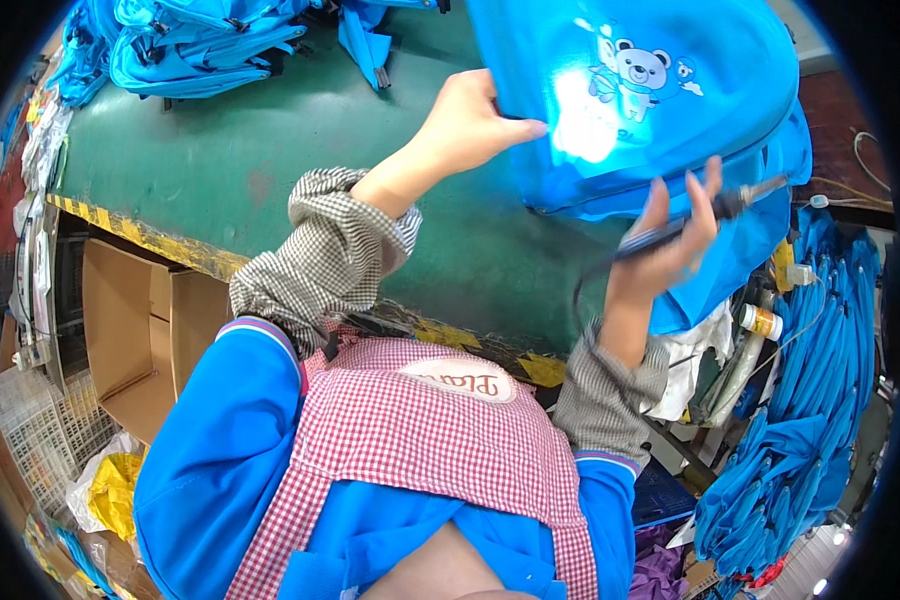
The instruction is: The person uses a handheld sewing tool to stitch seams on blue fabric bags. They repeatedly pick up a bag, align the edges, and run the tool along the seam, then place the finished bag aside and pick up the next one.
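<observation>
A glossy blue bag piece (715,115) with a printed white bear lies over the far right of the green table. My left hand (467,124) is closed on its left edge, thumb on top and the fingers partly hidden beneath. In my right hand (667,247) is a soldering iron (735,203) with a dark handle and a metal tip, which points right. The fingers around its handle are slightly blurred. The iron is just in front of the bag piece's near edge; whether its tip touches the blue material, I cannot tell. A dark cord hangs from the handle.
More blue bag pieces (195,50) are heaped at the table's far left. The green table (240,165) has a worn yellow-and-black front edge. An open cardboard box (120,330) stands below left. Blue pieces (810,400) hang at right, near a white bottle (761,321).
</observation>
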A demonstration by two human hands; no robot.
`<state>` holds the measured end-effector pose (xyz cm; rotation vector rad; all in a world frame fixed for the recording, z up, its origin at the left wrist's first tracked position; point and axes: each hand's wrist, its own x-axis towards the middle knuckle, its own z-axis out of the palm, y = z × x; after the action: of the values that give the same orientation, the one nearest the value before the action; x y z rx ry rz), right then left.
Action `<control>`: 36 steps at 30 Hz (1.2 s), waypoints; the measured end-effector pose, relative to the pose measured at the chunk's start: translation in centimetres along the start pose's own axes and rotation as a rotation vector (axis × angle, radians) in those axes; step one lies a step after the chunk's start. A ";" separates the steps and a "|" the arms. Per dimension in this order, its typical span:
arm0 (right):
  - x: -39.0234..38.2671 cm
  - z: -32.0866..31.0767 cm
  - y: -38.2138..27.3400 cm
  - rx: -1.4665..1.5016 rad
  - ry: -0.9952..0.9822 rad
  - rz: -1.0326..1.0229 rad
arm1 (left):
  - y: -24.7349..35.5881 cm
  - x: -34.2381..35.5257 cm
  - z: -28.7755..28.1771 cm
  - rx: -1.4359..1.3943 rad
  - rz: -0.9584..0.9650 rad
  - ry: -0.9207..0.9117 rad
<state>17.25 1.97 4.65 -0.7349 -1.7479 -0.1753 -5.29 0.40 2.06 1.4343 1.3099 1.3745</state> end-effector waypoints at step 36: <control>0.2 -1.1 2.0 0.367 0.181 0.166 | 1.1 0.0 9.4 -0.057 0.038 -0.172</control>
<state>19.27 3.09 4.65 -0.5710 -1.4845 0.1842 4.16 1.40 1.74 1.5096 1.1308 1.2721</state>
